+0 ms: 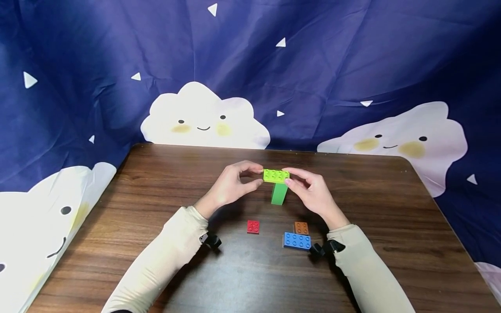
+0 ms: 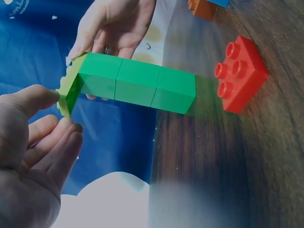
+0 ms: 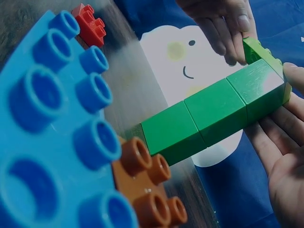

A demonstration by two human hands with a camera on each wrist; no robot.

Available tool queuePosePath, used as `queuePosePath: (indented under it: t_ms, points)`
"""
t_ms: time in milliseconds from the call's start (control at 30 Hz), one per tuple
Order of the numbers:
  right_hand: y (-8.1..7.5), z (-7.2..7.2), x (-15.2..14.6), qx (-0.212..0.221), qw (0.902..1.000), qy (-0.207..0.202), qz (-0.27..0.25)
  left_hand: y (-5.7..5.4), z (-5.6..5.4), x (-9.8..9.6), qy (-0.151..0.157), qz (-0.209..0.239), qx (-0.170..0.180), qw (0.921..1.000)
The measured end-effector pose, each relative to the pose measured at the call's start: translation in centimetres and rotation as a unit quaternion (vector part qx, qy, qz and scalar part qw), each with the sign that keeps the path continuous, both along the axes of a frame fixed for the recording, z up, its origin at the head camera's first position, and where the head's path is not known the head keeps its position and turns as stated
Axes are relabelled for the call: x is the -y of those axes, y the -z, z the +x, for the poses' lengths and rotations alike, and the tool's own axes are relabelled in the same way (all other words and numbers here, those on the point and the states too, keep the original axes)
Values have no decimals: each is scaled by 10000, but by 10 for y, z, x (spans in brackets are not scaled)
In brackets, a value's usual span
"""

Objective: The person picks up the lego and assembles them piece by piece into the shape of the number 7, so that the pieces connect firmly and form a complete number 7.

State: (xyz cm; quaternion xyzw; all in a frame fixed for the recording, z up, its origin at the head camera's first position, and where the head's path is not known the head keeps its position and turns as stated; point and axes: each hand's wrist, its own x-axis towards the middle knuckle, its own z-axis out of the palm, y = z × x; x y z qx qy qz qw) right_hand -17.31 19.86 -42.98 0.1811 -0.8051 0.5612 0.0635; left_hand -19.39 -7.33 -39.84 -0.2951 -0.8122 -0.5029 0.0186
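A lime green brick [image 1: 275, 175] lies across the top of an upright column of three green bricks [image 1: 278, 194], its left part jutting out past the column. My left hand [image 1: 235, 182] pinches the jutting left end between thumb and fingers. At the other end, over the column, my right hand [image 1: 311, 189] grips the lime brick. The left wrist view shows the green column [image 2: 137, 85] from the side, with the left thumb [image 2: 40, 99] at the lime brick's end. Right-hand fingers [image 3: 280, 137] pass behind the column's top in the right wrist view.
On the brown wooden table [image 1: 176, 174], a red brick [image 1: 253, 227] lies in front of the column to the left. A blue brick [image 1: 297, 241] and an orange brick [image 1: 301, 228] sit together near the right wrist. A dark blue cloth [image 1: 305, 78] with clouds hangs behind.
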Motion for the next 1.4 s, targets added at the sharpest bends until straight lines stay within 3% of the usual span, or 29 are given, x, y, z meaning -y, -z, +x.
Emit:
queuePosePath:
  t_ms: [200, 467, 933, 1400]
  points:
    - [0, 0, 0, -41, 10000, 47, 73, 4, 3, 6, 0, 17, 182, 9998]
    - [-1, 1, 1, -58, 9999, 72, 58, 9, 10, 14, -186, -661, 251, 9973]
    - [-1, 1, 2, -60, 9999, 89, 33, 28, 33, 29, 90, -1204, 318, 9922]
    - [2, 0, 2, -25, 9998, 178, -38, 36, 50, 30, 464, -1490, 321, 9872]
